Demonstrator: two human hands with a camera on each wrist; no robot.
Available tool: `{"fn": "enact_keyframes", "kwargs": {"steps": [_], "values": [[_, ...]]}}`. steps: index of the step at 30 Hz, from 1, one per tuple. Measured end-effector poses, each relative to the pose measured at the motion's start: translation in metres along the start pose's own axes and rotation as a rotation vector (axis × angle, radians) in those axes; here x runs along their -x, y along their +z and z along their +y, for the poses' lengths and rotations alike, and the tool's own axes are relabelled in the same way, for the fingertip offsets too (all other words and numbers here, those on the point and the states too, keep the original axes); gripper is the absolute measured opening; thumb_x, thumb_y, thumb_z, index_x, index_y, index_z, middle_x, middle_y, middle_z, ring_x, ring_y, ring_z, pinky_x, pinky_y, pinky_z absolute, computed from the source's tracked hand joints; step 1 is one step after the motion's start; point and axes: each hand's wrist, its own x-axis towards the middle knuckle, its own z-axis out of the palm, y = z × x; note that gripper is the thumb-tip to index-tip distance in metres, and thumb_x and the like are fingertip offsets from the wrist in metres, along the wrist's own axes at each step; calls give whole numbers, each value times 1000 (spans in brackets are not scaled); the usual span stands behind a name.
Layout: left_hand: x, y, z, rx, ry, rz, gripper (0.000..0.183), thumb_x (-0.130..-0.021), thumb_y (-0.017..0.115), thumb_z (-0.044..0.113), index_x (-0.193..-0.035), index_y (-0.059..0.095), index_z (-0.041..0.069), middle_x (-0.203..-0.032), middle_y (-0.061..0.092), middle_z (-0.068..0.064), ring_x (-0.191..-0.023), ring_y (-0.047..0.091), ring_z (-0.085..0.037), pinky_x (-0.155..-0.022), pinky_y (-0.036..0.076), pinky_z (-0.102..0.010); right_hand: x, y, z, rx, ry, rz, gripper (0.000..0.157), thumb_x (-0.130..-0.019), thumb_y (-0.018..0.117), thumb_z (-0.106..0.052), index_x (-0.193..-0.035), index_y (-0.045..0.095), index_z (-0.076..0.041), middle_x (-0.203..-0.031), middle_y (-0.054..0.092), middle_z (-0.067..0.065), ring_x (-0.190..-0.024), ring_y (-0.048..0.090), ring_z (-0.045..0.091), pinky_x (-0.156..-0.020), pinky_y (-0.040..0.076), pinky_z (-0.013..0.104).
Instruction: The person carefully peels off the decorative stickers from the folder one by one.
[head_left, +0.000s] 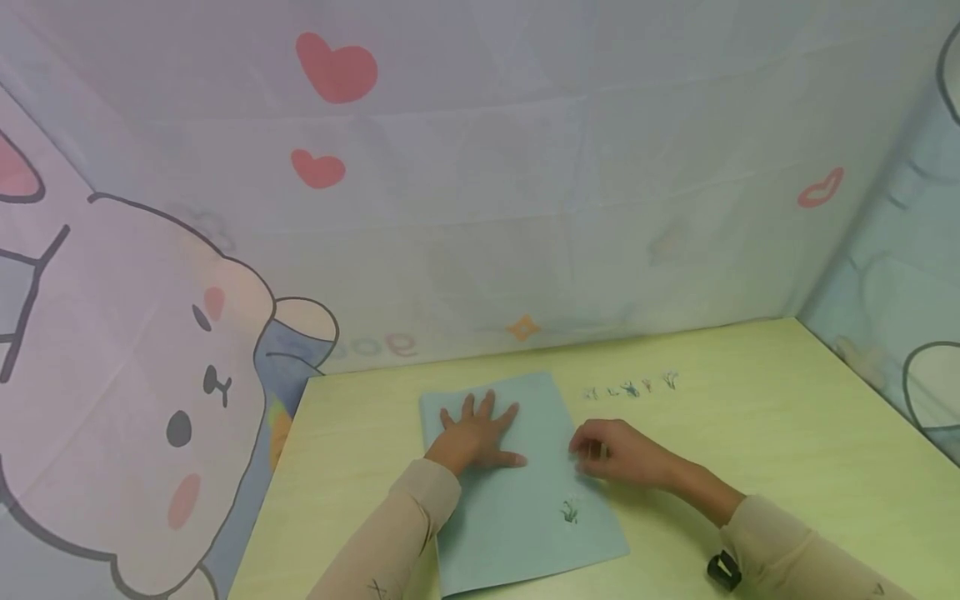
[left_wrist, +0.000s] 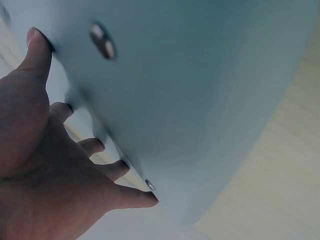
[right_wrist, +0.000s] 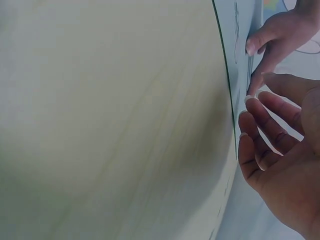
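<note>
A pale blue folder or sheet (head_left: 517,533) lies on the table, its kind not certain. My left hand (head_left: 476,437) rests on its upper part with fingers spread; the left wrist view shows the fingertips pressing the blue surface. Beside the right edge, my right hand (head_left: 618,454) hovers with loosely bent fingers. In the right wrist view, the thumb and fingers of the right hand (right_wrist: 285,130) are apart, and no held thing can be made out. A small plant-shaped sticker (head_left: 570,511) sits on the lower right of the blue surface.
Several small sticker-like pieces (head_left: 630,388) form a row on the yellow table (head_left: 780,417), beyond my right hand. A printed cloth (head_left: 480,208) hangs behind the table. A black object (head_left: 723,571) is at the right sleeve. Shiny oval spots (left_wrist: 102,41) show on the blue surface.
</note>
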Motion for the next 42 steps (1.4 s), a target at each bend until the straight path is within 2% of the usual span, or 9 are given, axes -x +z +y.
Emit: {"fn": "enact_keyframes", "kwargs": {"steps": [4, 11, 16, 21, 28, 35, 42], "values": [[-2, 1, -1, 7, -8, -8, 94, -93, 70, 68, -169, 30, 31, -177, 14, -12, -161, 10, -45, -118, 14, -79, 1, 4, -4, 4, 6, -34, 17, -94, 80, -9, -109, 73, -7, -99, 70, -2, -88, 63, 13, -78, 55, 30], [-24, 20, -13, 0, -4, -3, 100, -89, 68, 77, -170, 25, 37, -178, 9, -11, -161, 6, -47, -115, 11, -83, 1, 7, -13, 16, 17, -94, 24, -92, 84, -15, -112, 73, -7, -103, 71, -1, -91, 62, 12, -82, 55, 29], [-34, 27, -17, -9, -2, -16, 102, -87, 64, 82, -170, 20, 41, -179, 5, -9, -161, 3, -46, -114, 9, -84, 2, 8, -17, 61, 6, -122, 24, -91, 85, -16, -110, 74, -9, -102, 69, -3, -91, 62, 11, -82, 54, 29], [-37, 28, -18, -7, -2, -18, 101, -89, 67, 76, -170, 21, 37, -179, 5, -10, -161, 2, -46, -115, 9, -83, 3, 10, -18, 105, 3, -146, 23, -90, 86, -17, -109, 75, -12, -100, 67, -6, -91, 61, 8, -81, 54, 28], [-27, 22, -13, 0, -1, -8, 99, -91, 69, 73, -170, 24, 35, -178, 7, -11, -161, 4, -47, -116, 10, -82, 3, 12, -23, 128, 6, -174, 24, -88, 86, -14, -110, 76, -12, -99, 64, -7, -90, 59, 7, -81, 54, 28], [-2, 0, 0, 5, -8, -3, 93, -93, 70, 69, -169, 31, 31, -177, 15, -12, -161, 11, -46, -117, 14, -79, 5, 13, -24, 147, 12, -177, 23, -89, 86, -15, -110, 78, -13, -99, 61, -8, -89, 57, 6, -81, 53, 27], [-1, 0, -1, 0, -1, -3, 93, -94, 68, 69, -169, 31, 30, -177, 15, -13, -161, 11, -46, -117, 15, -80, 7, 14, -21, 148, -28, -158, 20, -90, 86, -14, -108, 79, -13, -100, 63, -8, -89, 59, 7, -80, 53, 26]]}}
